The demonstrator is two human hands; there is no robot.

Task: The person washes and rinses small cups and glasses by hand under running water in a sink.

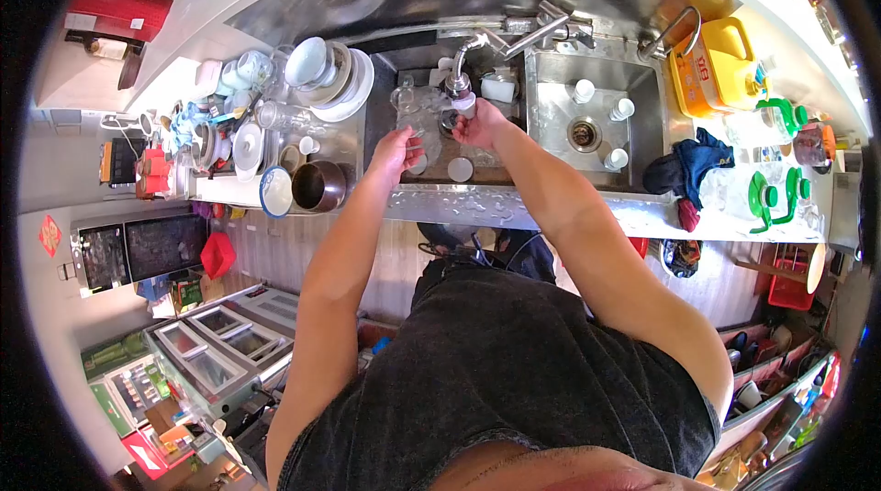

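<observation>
My right hand [481, 128] is closed around a small white cup [466, 107], directly below the spout of the faucet [457, 83]. The fingers partly cover the cup. Over the left basin [385, 87], my left hand [396, 153] is held with its fingers apart and nothing visible in it. Just beyond it, clear glassware [408, 98] lies in the basin. A round whitish piece [460, 169] rests near the basin's front edge, and a white container [498, 87] stands right of the spout.
Three small white cups [622, 108] stand in the right basin around the drain [584, 135]. Stacked bowls and plates [353, 92] and a dark pot [318, 185] crowd the left counter. A yellow jug [718, 69], dark cloth [693, 165] and green-handled bottles [762, 197] occupy the right.
</observation>
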